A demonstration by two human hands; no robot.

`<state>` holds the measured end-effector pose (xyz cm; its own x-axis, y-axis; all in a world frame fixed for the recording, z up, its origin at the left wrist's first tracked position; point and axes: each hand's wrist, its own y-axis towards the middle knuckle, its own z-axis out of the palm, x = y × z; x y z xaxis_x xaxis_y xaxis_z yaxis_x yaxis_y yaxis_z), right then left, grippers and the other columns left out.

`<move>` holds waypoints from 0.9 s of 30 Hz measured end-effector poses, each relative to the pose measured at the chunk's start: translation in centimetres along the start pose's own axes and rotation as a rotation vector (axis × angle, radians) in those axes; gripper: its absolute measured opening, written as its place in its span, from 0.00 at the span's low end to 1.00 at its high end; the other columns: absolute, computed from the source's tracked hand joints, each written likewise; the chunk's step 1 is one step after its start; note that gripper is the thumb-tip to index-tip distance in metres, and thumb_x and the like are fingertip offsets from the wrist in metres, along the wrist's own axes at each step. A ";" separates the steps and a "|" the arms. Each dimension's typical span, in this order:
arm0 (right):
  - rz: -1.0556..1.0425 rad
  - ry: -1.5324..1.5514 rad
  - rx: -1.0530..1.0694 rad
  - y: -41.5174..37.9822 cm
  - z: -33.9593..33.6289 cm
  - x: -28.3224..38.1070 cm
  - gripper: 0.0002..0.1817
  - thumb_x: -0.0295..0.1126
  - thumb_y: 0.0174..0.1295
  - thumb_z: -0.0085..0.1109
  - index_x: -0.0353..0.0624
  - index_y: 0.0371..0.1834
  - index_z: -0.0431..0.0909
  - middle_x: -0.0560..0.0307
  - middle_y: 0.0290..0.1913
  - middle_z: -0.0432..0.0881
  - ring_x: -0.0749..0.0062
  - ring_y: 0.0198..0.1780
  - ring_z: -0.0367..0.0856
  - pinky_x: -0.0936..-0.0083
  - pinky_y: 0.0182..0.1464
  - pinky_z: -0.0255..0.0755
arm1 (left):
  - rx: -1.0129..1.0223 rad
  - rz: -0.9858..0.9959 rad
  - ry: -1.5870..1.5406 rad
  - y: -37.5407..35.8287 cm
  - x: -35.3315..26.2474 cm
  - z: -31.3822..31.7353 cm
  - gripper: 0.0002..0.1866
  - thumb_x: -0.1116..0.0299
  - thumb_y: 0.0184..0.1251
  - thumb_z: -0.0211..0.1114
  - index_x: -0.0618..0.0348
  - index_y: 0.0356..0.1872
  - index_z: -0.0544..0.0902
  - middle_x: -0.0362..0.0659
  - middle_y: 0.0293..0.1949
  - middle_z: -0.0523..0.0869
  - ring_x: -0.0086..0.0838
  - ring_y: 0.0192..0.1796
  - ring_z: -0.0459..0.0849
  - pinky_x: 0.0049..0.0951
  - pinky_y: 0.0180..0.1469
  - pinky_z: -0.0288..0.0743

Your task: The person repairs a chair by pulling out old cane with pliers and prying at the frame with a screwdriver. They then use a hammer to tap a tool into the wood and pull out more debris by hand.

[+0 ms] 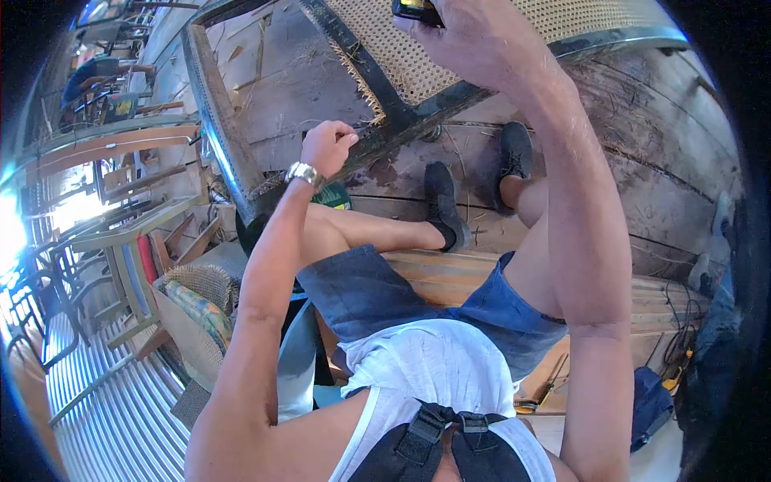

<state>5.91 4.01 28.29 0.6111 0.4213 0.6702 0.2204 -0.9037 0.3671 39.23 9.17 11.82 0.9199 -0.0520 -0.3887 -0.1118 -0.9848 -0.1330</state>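
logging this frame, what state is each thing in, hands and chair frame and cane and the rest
left hand: closed, pinching a cane strand at the frame edge
right hand: closed around a dark tool
tool: held, mostly out of view
chair frame: tilted, resting on the floor
cane webbing: partly loose, frayed along one edge
wristwatch: worn on left wrist

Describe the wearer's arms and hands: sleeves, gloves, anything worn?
Both arms are bare from shoulder to fingers: no sleeves, no gloves. The left hand has a silver metal wristwatch on the wrist. The right hand shows no watch or band. No rings can be made out on either hand.
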 end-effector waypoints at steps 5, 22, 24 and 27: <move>-0.040 -0.025 -0.009 0.2 0.8 0.6 0.11 0.35 0.61 0.64 0.37 0.36 0.84 0.34 0.34 0.86 0.37 0.39 0.85 0.50 0.43 0.78 | 0.031 0.013 -0.020 -0.1 -0.4 0.6 0.08 0.62 0.66 0.73 0.54 0.39 0.91 0.48 0.39 0.88 0.45 0.45 0.88 0.43 0.50 0.80; -0.048 0.014 0.104 1.8 3.4 2.9 0.10 0.33 0.63 0.61 0.37 0.39 0.83 0.34 0.37 0.86 0.35 0.44 0.85 0.47 0.48 0.78 | -0.269 0.384 0.161 -1.8 -1.2 1.0 0.05 0.69 0.70 0.69 0.58 0.41 0.87 0.43 0.37 0.86 0.40 0.40 0.85 0.41 0.46 0.79; -0.064 0.028 0.078 2.0 2.9 2.9 0.10 0.33 0.63 0.61 0.37 0.39 0.83 0.34 0.38 0.86 0.35 0.44 0.85 0.47 0.48 0.77 | -0.286 0.052 -0.265 -1.0 -1.5 0.4 0.07 0.65 0.73 0.68 0.57 0.40 0.87 0.43 0.38 0.87 0.35 0.40 0.85 0.38 0.45 0.79; -0.039 -0.014 0.085 1.9 2.2 2.5 0.10 0.33 0.62 0.62 0.36 0.38 0.82 0.34 0.37 0.86 0.35 0.44 0.85 0.47 0.48 0.78 | -0.334 -0.188 -0.792 0.9 -2.7 -3.0 0.12 0.58 0.77 0.67 0.57 0.42 0.87 0.44 0.38 0.89 0.27 0.38 0.85 0.33 0.43 0.79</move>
<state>9.57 3.22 29.23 0.6111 0.4561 0.6470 0.3079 -0.8899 0.3366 37.81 7.95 15.49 0.3672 0.1242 -0.9218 0.2452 -0.9689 -0.0329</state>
